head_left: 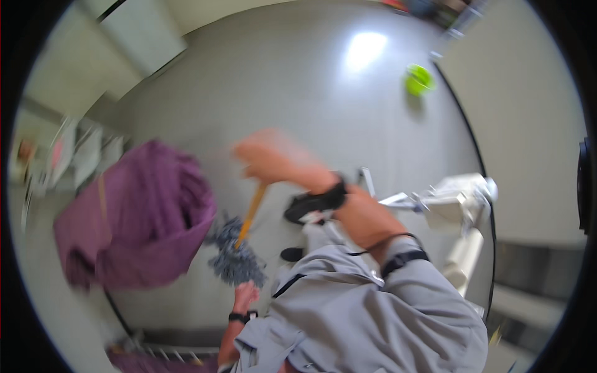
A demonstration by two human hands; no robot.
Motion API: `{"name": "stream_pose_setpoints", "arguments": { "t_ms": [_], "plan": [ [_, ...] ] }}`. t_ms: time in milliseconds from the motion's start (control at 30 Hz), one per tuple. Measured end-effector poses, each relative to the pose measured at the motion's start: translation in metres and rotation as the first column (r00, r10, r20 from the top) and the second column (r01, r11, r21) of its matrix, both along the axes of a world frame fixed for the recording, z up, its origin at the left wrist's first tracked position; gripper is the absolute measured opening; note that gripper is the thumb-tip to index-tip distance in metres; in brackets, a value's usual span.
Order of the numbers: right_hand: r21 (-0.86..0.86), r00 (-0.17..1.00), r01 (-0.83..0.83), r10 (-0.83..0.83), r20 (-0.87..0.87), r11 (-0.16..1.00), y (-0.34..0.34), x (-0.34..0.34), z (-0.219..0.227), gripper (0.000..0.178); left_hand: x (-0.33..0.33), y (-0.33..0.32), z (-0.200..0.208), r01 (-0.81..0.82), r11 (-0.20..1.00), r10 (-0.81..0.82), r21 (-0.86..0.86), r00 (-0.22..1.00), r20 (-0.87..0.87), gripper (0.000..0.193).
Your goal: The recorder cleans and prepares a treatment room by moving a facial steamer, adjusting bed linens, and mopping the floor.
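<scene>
A lime-green bucket (418,81) sits on the grey floor (298,93), contents too blurred to tell. My right hand (270,155) wraps around the handle of a mop (250,214), its grey strands near purple cloth (140,224). Whether my left hand (246,294), near them, grips anything, I can't tell.

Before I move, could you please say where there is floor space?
Bare grey floor spreads beyond the right hand, left of the round green bucket. It is crowded around the grey string mop, between purple draped fabric and a black shoe.
</scene>
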State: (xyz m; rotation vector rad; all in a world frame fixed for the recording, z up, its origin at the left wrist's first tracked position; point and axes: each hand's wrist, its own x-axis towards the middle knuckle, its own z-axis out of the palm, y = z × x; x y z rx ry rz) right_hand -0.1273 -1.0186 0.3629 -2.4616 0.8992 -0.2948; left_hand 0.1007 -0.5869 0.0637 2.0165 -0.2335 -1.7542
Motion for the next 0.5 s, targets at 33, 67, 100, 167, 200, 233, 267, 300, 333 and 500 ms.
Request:
{"name": "stream_pose_setpoints", "arguments": {
  "t_ms": [33,67,100,167,200,233,267,300,333,500],
  "plan": [
    [-0.041,1.0,-0.028,0.029,0.011,0.999,-0.002,-0.01,-0.001,0.027,-0.003,0.002,-0.004,0.014,0.997,-0.014,-0.08,1.0,-0.003,0.03],
    [-0.096,0.999,-0.014,0.009,-0.05,0.995,-0.003,-0.023,-0.001,0.032,-0.015,-0.009,0.001,-0.069,0.994,0.067,-0.084,0.997,-0.031,0.03],
    [-0.084,0.997,0.039,-0.045,-0.067,0.996,-0.002,-0.03,0.002,0.034,-0.02,-0.004,-0.001,-0.102,0.984,0.103,-0.146,0.995,-0.005,0.027],
    [-0.037,0.983,0.075,-0.08,-0.168,0.997,-0.002,-0.042,0.021,0.035,-0.029,-0.004,-0.002,-0.077,0.981,0.082,-0.179,0.996,0.025,0.026],
    [-0.048,0.97,0.08,-0.089,-0.228,0.996,-0.006,-0.05,0.015,0.037,-0.034,-0.002,-0.003,-0.161,0.976,0.167,-0.148,0.986,0.025,0.026],
    [0.026,0.938,0.138,-0.122,-0.325,0.99,-0.002,-0.049,0.027,0.036,-0.041,-0.001,-0.001,-0.251,0.959,0.253,-0.13,0.967,0.0,0.027],
    [-0.136,0.964,0.029,-0.064,-0.257,0.99,-0.013,-0.06,0.014,0.036,-0.031,-0.014,0.004,-0.317,0.939,0.316,-0.134,0.948,-0.026,0.027],
    [-0.098,0.945,0.057,-0.085,-0.316,0.994,-0.01,-0.056,0.022,0.035,-0.029,-0.016,0.008,-0.342,0.93,0.345,-0.137,0.938,0.006,0.027],
    [-0.076,0.956,0.026,-0.047,-0.29,0.997,-0.002,-0.053,0.021,0.034,-0.031,-0.007,0.005,-0.371,0.919,0.378,-0.133,0.925,0.037,0.028],
    [0.017,0.891,-0.104,0.1,-0.442,0.994,0.012,-0.04,0.026,0.031,-0.047,-0.032,-0.018,-0.499,0.838,0.479,-0.222,0.867,-0.139,0.041]
  ]
}}
